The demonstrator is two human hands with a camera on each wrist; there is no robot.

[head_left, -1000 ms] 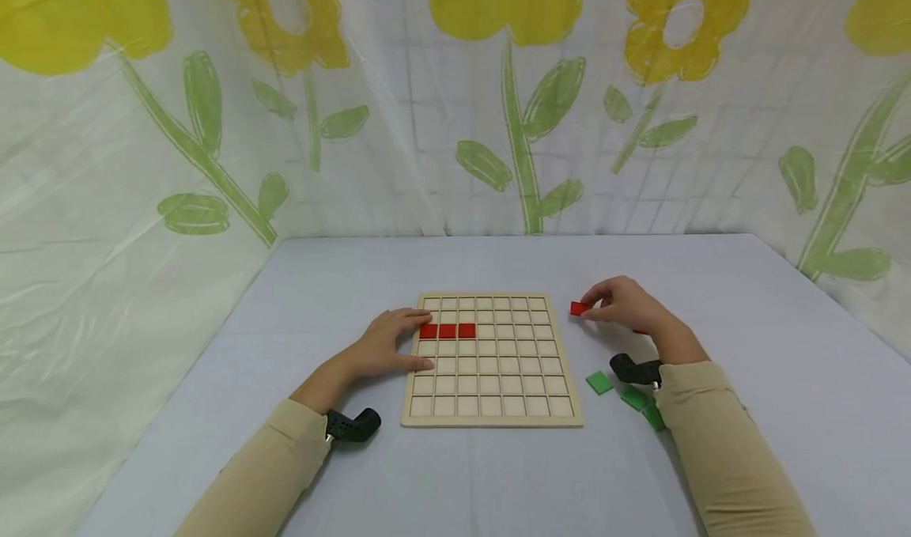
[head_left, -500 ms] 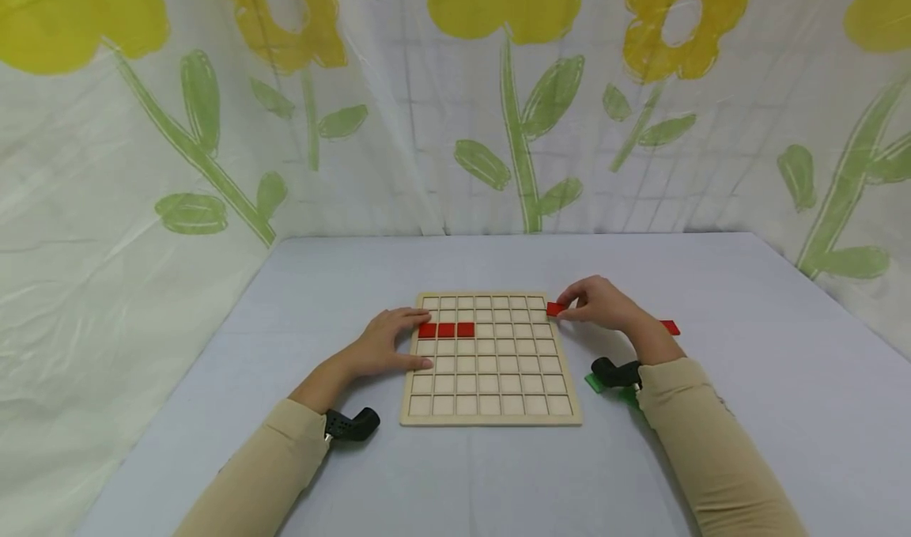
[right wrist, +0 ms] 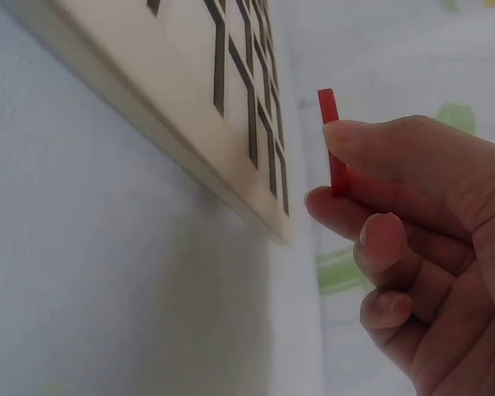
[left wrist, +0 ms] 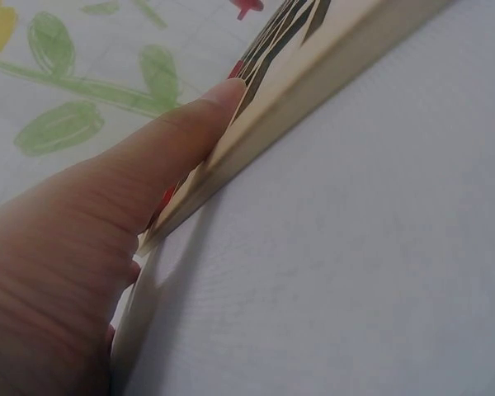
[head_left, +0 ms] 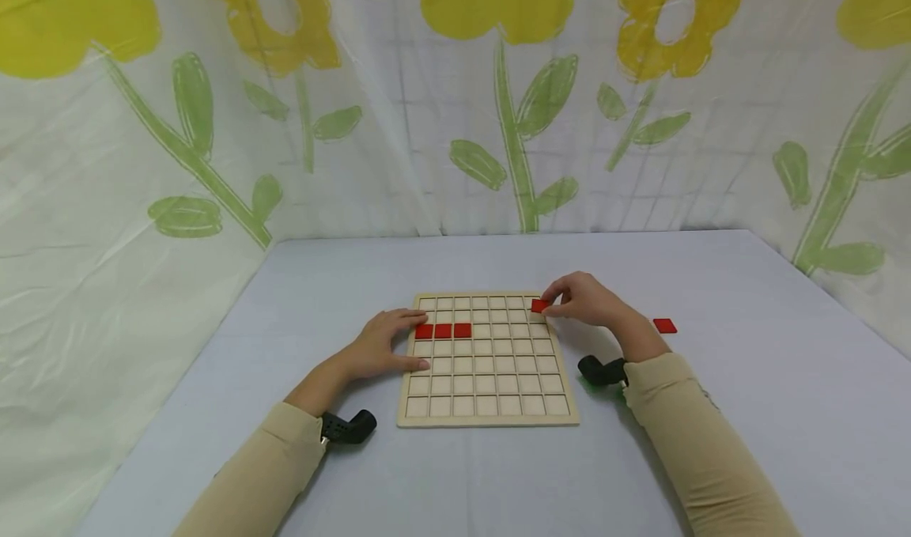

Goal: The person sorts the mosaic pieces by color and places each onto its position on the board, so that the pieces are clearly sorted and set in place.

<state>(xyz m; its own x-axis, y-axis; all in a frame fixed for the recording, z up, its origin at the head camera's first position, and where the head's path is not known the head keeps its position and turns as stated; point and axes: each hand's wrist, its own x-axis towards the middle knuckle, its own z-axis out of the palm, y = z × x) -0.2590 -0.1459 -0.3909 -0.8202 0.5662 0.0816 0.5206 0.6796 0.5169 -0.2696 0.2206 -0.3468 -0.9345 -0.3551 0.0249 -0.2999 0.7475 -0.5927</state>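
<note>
A square wooden grid board (head_left: 488,422) lies on the table, with three red tiles (head_left: 443,331) side by side in its third row from the back, at the left. My left hand (head_left: 373,353) rests along the board's left edge, fingers and thumb spread on the rim; the left wrist view shows the thumb (left wrist: 177,128) reaching over that edge. Between thumb and forefinger my right hand (head_left: 589,301) pinches a red square tile (head_left: 539,306), which overlaps the board's back right corner. The right wrist view shows this tile (right wrist: 327,106) edge-on, raised above the board.
Another red tile (head_left: 665,326) lies on the table to the right, beyond the right forearm. Green tiles (head_left: 614,393) are mostly hidden beneath the right wrist and its black wrist camera (head_left: 601,371). A flowered curtain (head_left: 398,126) hangs behind the table.
My right hand has carried the pinched red tile leftward from the table to the board's back right corner. The loose red tile at right has come into full view. The left hand stays put.
</note>
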